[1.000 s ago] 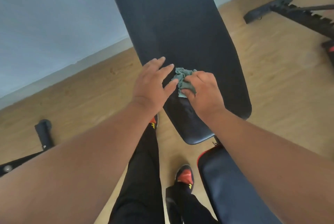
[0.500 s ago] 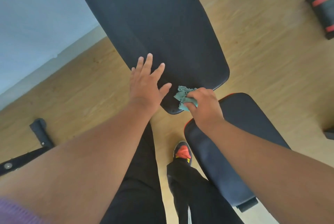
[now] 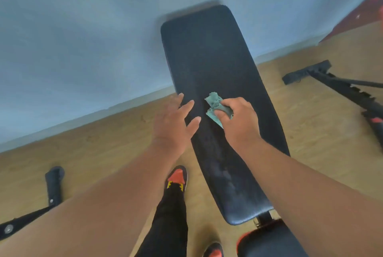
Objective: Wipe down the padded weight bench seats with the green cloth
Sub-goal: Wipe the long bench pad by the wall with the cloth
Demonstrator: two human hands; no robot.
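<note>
Bench pad (image 3: 209,59) ran lengthwise away from both hands. Right hand (image 3: 238,120) gripped the bunched green cloth (image 3: 214,103) mid-pad; left hand (image 3: 176,120) lay flat, fingers straight, on its left edge.

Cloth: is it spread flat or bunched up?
Bunched: the cloth is a crumpled wad pinched in the right hand, on the bench pad.

Soft, even daylight filled the view; the bench pad's (image 3: 209,53) far end smeared (motion blur), edges bowed.
</note>
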